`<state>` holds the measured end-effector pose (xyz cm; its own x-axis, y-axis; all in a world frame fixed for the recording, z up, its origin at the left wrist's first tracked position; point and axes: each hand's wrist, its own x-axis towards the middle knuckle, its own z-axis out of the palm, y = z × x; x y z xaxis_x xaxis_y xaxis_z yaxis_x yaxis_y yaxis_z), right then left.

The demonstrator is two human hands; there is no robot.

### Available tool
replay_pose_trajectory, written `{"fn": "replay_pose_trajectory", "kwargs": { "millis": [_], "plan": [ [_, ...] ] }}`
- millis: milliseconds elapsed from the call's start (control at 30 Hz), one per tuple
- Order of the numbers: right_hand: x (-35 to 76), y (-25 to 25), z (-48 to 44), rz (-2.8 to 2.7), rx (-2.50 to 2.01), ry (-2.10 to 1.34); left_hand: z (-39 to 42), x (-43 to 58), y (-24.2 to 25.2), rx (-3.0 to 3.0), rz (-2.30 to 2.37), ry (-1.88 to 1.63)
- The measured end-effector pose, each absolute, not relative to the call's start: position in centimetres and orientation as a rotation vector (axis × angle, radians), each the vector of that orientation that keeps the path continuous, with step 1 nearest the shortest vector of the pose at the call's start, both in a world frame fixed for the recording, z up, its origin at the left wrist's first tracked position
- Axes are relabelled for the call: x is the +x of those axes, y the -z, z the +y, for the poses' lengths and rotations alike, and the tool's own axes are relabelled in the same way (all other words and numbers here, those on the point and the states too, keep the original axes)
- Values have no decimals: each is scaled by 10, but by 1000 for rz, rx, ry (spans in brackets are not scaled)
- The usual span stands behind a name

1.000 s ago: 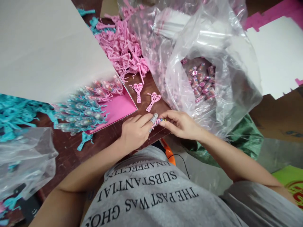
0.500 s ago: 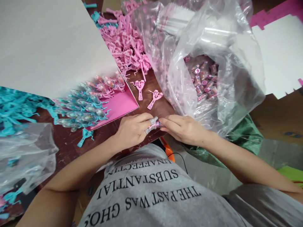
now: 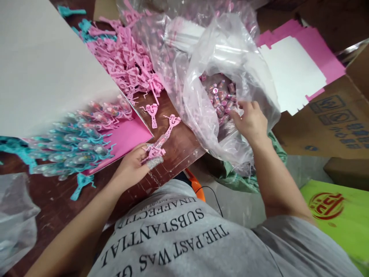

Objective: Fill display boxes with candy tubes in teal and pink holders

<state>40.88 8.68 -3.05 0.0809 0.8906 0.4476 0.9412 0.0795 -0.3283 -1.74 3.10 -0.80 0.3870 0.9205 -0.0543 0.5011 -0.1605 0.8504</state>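
Pink holder point(image 3: 157, 148) is pinched in the left hand point(image 3: 134, 165) near the table point(image 3: 180, 152) front edge. Right hand point(image 3: 251, 121) is seen inside the clear bag point(image 3: 198, 119), fingers curled among capsules point(image 3: 220, 96). Whether anything is grasped cannot be told.

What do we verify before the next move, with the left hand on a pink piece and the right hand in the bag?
1. Left hand grips the pink piece in its fingers: ok.
2. Right hand is inside the mouth of the clear bag, at the small tubes: ok.
3. Right hand has a tube pinched: cannot tell, the hand covers the grip.
4. Loose pink holders lie on the table near the left hand, apart from it: ok.
5. Pink sheet shows bare space beside the row of finished pieces: ok.
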Motion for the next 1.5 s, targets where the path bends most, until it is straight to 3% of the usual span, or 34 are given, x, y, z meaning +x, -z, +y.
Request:
{"fn": "replay_pose_trajectory", "kwargs": {
  "millis": [133,233,300,400,500,733,900,1133,1233,1500],
  "plan": [
    [443,57,97,-1862,-1818,267,25,-9,20,1342,1217,-706],
    [404,33,84,-1828,-1755,233,24,-7,15,1207,1224,-765],
    [356,8,66,-1813,-1593,-45,25,-9,5,1153,1216,-745],
    [280,-15,38,-1765,-1147,-875,24,-10,-11,1073,1182,-676],
    [230,-12,26,-1815,-970,-1181,22,-13,-16,1050,1123,-660],
    [213,-12,31,-2102,-860,-999,11,-32,-4,1154,1062,-719],
    [200,-26,32,-2181,-850,-926,-1,-45,5,1552,1164,-884],
    [181,-4,32,-1938,-1038,-1408,-12,-62,23,1960,1378,-982],
    [178,-6,38,-1975,-1020,-1459,-13,-69,15,1711,1347,-923],
    [177,-46,76,-2554,-500,-786,-13,-79,-13,672,1054,-675]
  ]
}}
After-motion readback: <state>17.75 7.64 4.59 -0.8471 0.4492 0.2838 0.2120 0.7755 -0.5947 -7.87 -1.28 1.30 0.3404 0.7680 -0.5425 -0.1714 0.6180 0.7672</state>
